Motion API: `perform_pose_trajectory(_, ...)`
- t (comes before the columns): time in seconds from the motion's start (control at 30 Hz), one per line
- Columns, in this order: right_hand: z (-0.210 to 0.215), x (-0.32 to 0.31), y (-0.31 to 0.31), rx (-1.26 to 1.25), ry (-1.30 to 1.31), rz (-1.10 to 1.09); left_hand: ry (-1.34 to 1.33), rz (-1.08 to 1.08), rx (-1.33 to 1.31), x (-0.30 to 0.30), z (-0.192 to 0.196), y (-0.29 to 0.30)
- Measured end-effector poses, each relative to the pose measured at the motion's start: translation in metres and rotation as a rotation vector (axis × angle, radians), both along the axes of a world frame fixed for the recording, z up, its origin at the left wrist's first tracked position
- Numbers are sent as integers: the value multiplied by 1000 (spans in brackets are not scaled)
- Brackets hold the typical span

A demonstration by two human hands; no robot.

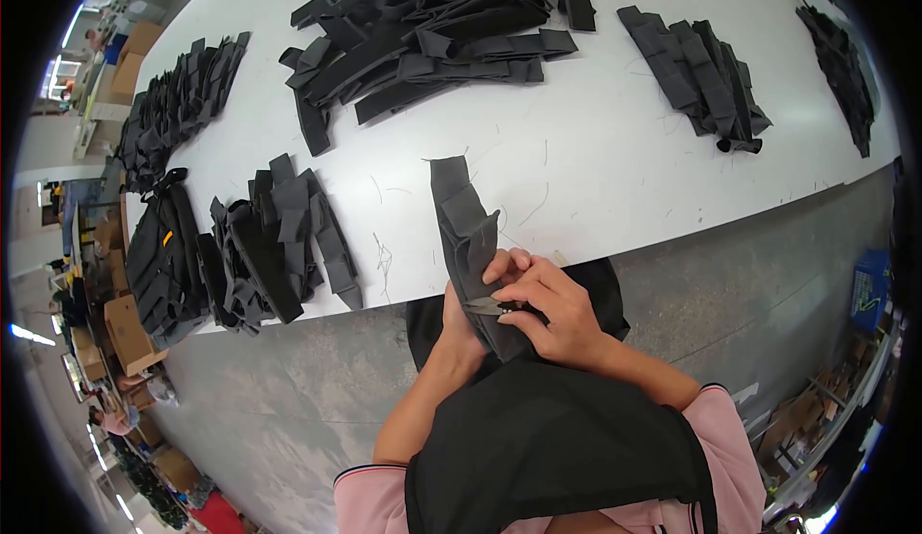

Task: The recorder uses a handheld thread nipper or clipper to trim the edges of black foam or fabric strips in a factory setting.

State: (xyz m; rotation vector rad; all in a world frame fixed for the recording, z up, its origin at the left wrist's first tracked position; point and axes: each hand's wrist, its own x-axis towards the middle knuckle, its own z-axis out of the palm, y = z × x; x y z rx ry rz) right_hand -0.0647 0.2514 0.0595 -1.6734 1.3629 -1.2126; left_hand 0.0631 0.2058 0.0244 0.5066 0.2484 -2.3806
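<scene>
A folded dark grey fabric strip [463,215] reaches from my lap over the table's near edge. My left hand [461,325] grips it from the left and underneath, its fingers mostly hidden behind the cloth. My right hand [559,311] is closed on small thread snips [483,306]. Their metal blades lie against the strip and point left. Some right fingers touch the strip's right side, beside a raised fold. Whether a thread sits between the blades is too small to tell.
A big heap of dark strips [432,30] lies across the white table [586,179]. Smaller piles lie at the left [279,236], far left [182,111], right [696,83] and far right [840,73]. A black bag [165,255] rests at the left edge. Loose threads dot the tabletop.
</scene>
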Motion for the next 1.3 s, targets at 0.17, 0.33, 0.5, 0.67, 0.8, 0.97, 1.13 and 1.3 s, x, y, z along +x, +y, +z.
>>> perform_pose_trajectory(0.17, 3, -3, 6, 39, 15, -35, -68, 30, 29, -4, 8, 1)
perform_pose_trajectory(0.33, 1, -1, 2, 0, 12, -22, -37, 25, 15, -4, 5, 2)
perform_pose_trajectory(0.5, 2, 1, 2, 108, -75, -4, -51, 13, 10, 0, 5, 0)
perform_pose_trajectory(0.67, 4, 3, 2, 97, -83, 9, -170, 48, -5, -3, 6, 3)
perform_pose_trajectory(0.8, 1, 6, 3, 55, -26, 0, -158, 67, -17, -3, 1, 5)
perform_pose_trajectory(0.97, -7, 9, 5, 5, -21, -37, -127, 79, 19, -4, 0, 6)
perform_pose_trajectory(1.13, -2, 3, 5, 180, -245, -12, -15, -27, 39, -2, 1, 2)
perform_pose_trajectory(1.3, -2, -4, 2, 589, -613, 74, -49, -12, 72, 0, 5, 1)
